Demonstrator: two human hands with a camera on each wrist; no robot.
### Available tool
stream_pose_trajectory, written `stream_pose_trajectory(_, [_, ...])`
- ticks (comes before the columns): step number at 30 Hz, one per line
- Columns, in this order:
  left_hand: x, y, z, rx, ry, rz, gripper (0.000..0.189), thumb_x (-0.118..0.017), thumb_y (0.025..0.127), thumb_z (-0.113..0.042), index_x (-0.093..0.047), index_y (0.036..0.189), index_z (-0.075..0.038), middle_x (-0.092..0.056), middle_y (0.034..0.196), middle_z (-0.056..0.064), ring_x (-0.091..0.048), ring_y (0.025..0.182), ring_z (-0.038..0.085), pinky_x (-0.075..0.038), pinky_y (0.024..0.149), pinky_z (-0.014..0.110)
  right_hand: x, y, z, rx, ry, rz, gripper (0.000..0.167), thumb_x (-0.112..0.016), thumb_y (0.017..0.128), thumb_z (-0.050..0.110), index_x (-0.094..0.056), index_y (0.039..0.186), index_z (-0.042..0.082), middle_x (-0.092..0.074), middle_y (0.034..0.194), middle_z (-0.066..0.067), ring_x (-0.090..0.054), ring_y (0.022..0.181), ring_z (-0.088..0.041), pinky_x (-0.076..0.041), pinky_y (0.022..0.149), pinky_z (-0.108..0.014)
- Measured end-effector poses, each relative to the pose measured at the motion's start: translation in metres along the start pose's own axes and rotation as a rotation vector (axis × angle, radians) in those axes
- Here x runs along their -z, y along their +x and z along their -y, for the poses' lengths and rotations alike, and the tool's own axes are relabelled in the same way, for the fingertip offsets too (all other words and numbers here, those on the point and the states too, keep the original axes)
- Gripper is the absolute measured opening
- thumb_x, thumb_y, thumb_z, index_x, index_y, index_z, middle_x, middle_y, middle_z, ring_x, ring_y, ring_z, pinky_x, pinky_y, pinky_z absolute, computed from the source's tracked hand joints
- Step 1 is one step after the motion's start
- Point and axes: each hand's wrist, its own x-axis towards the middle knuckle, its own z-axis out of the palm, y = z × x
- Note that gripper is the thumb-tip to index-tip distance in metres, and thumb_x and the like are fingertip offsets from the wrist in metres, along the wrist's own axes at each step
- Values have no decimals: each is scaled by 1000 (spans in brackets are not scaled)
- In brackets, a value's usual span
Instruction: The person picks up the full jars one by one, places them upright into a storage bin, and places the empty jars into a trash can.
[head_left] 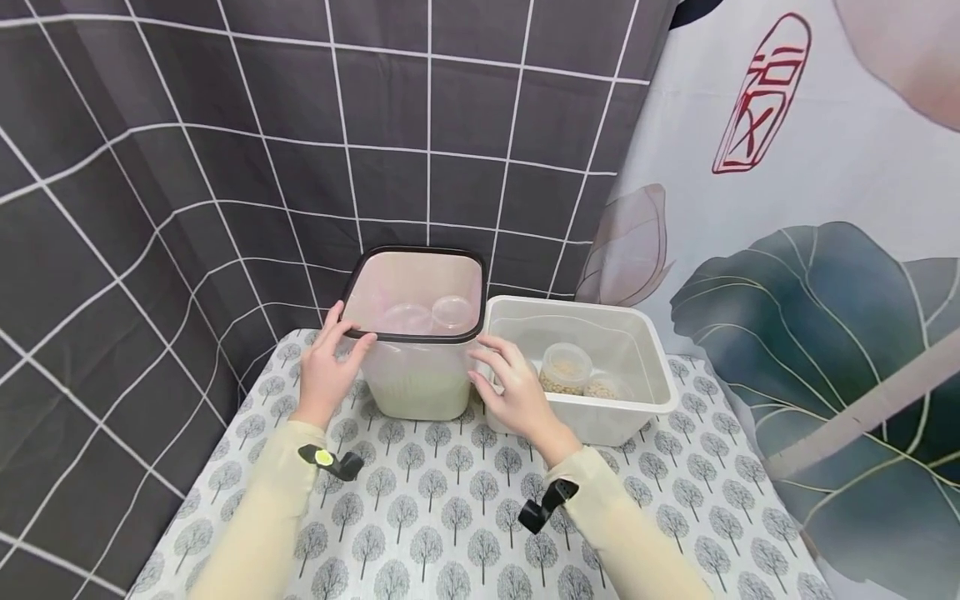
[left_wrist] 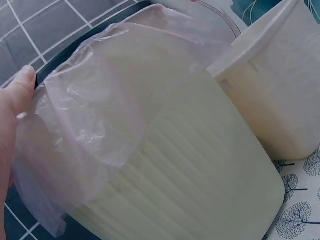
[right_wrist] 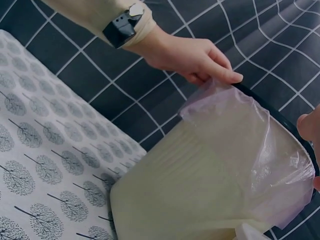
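Note:
A pale green trash can (head_left: 420,400) with a black rim (head_left: 420,338) stands upright on the table, lined with a translucent pinkish plastic bag (left_wrist: 100,100) folded down over its outside. My left hand (head_left: 325,371) grips the rim at the front left corner, thumb on top and fingers curled beyond the edge. At the front right corner my right hand (head_left: 517,392) has its fingers loosely spread, fingertips right by the rim and the bag. Clear round shapes (head_left: 453,312) show inside the lined can.
Right of the can, close beside it, stands a white rectangular tub (head_left: 660,367). It holds a clear jar (head_left: 566,367) of beige grains or beans and another small clear container (head_left: 603,387). A tree-print cloth (head_left: 420,517) covers the table; a dark checked curtain (head_left: 390,100) hangs behind.

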Motion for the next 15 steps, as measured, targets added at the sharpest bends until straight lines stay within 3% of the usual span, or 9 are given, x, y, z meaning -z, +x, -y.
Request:
stream_pose_trajectory(3, [2, 2, -2, 36, 7, 48, 31, -70, 84, -31, -66, 104, -7, -40, 144, 4, -42, 127, 29, -39, 97, 48, 2, -2, 0, -7, 8, 6, 32, -69, 79, 7, -61, 110, 2, -55, 120, -19, -51, 113, -31, -39, 98, -40])
stream_pose_trajectory(7, [9, 2, -5, 65, 28, 111, 42, -65, 87, -32, -62, 119, -5, -32, 147, 10, -23, 137, 23, -28, 105, 49, 4, -4, 2, -1, 8, 21, 30, -67, 81, 9, -61, 110, 1, -56, 120, -18, -52, 112, -31, -39, 98, -39])
stream_pose_trajectory(11, [14, 2, -10, 53, 84, 168, 50, -61, 89, -34, -54, 129, -5, -25, 149, 15, -13, 140, 23, -31, 100, 54, 7, -7, 4, 7, -2, 17, 28, -65, 83, 11, -62, 109, 1, -57, 118, -18, -53, 110, -29, -41, 97, -39])
stream_pose_trajectory(15, [17, 0, -22, 64, 137, 252, 59, -58, 91, -37, -44, 138, -5, -17, 151, 18, -3, 140, 30, -23, 102, 60, 10, -11, 5, 10, -18, 24, 26, -64, 84, 12, -62, 108, 3, -57, 117, -17, -54, 108, -28, -42, 95, -38])
